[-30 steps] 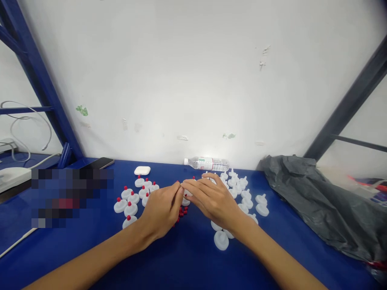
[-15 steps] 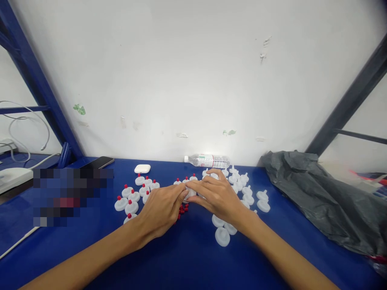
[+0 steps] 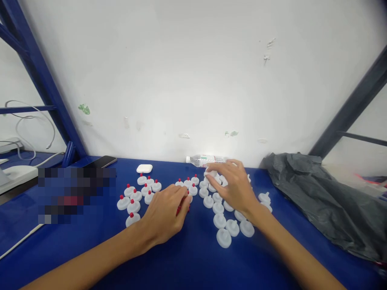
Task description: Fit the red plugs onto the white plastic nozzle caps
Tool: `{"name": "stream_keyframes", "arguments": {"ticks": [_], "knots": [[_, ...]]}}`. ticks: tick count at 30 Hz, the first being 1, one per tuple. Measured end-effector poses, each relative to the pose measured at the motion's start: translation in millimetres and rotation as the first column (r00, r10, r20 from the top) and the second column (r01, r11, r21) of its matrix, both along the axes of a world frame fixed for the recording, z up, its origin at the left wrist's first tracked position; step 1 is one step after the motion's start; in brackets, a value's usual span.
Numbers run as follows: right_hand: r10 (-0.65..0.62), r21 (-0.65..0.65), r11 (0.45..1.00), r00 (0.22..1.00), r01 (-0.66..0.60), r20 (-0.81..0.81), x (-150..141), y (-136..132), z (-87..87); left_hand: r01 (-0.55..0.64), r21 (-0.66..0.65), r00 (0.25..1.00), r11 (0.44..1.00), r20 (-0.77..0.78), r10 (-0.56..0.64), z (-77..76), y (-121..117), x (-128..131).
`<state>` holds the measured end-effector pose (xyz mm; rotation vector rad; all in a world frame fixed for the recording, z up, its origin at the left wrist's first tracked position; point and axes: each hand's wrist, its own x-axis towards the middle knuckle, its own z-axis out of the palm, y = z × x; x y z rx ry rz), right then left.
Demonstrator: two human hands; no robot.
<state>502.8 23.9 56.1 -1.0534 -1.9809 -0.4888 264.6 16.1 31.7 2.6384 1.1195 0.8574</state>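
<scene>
My left hand (image 3: pixel 166 211) is curled low over the small red caps (image 3: pixel 179 208), its fingertips partly hidden behind the thumb and whatever they hold not visible. Between thumb and fingers of my right hand (image 3: pixel 231 183) is a white plastic nozzle lid (image 3: pixel 212 173), above a group of similar lids. These uncapped white lids (image 3: pixel 219 220) stand nozzle up below and around the right hand. White lids with red tips (image 3: pixel 133 206) stand left of my left hand. A few more red-tipped lids (image 3: pixel 188 182) are just beyond its fingers.
A clear plastic bottle (image 3: pixel 201 160) lies against the white wall. A white earbud case (image 3: pixel 144 168) and a phone (image 3: pixel 105 161) are at the back left. A grey plastic bag (image 3: pixel 317 201) covers the right side of the blue table (image 3: pixel 193 257). Blue frame posts flank both sides.
My hands have moved apart. The right hand went right and is now over the uncapped lids; the left lowered to the red caps. Another red-tipped lid now shows beside the left fingers.
</scene>
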Motion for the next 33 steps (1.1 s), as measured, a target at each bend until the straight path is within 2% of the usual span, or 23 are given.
{"name": "stream_keyframes", "arguments": {"ticks": [4,8,11,18,26,29,33], "knots": [[0.121,-0.183,0.979,0.983,-0.095,0.137,-16,-6,-7.8,0.068,0.037,0.984,0.997,-0.166,-0.061,-5.2,-4,1],[0.181,-0.294,0.948,0.965,-0.121,0.187,-18,-8,-12.2,0.142,0.051,0.924,0.989,-0.366,-0.114,-10.9,-4,3],[0.225,-0.348,0.926,0.954,-0.147,0.196,-19,-9,-12.8,0.136,0.063,0.891,0.989,-0.444,-0.094,-13.2,-1,3],[0.207,-0.367,0.924,0.944,-0.104,0.255,-20,-9,-12.9,-0.047,0.113,0.904,0.992,-0.417,0.09,-14.2,3,0],[0.199,-0.352,0.93,0.947,-0.102,0.251,-24,-12,-10.0,-0.227,0.15,0.888,0.962,-0.375,0.268,-14.9,4,-1],[0.212,-0.357,0.927,0.944,-0.112,0.254,-26,-13,-10.5,-0.207,0.158,0.903,0.966,-0.348,0.25,-14.9,8,0],[0.215,-0.36,0.926,0.943,-0.115,0.253,-27,-14,-11.1,-0.115,0.133,0.9,0.984,-0.405,0.16,-13.7,16,-1]]}}
